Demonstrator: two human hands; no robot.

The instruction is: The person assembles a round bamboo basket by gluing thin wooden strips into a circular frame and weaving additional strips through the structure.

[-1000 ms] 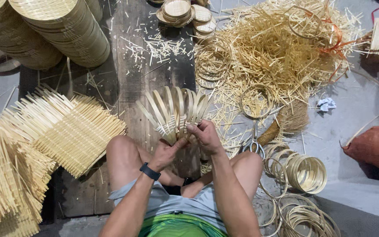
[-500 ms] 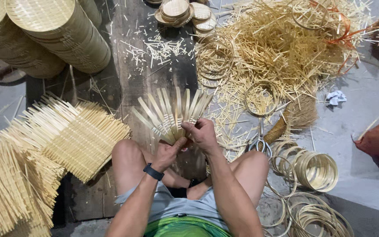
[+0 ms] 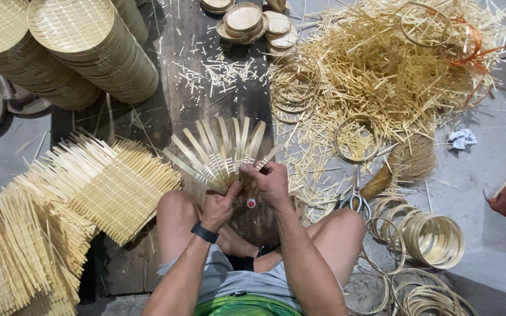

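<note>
I sit cross-legged on a dark wooden board [image 3: 183, 88]. Both hands hold a fan of flat bamboo strips [image 3: 218, 152] that spreads upward and to both sides. My left hand [image 3: 221, 206], with a black wristband, pinches the base of the fan from below. My right hand [image 3: 269, 181] grips the strips at the lower right of the fan. A small white-and-red object [image 3: 251, 203] shows between my hands, low down.
Stacks of woven bamboo mats [image 3: 89, 187] lie at the left. Tall stacks of round woven trays [image 3: 77, 47] stand at the upper left. A heap of bamboo slivers [image 3: 382, 70], scissors [image 3: 355, 202], a hand broom [image 3: 402, 164] and bamboo hoops [image 3: 431, 237] are at the right.
The fan of strips has spread wider and flatter, and my hands have shifted slightly along its base. The camera view has drifted a little.
</note>
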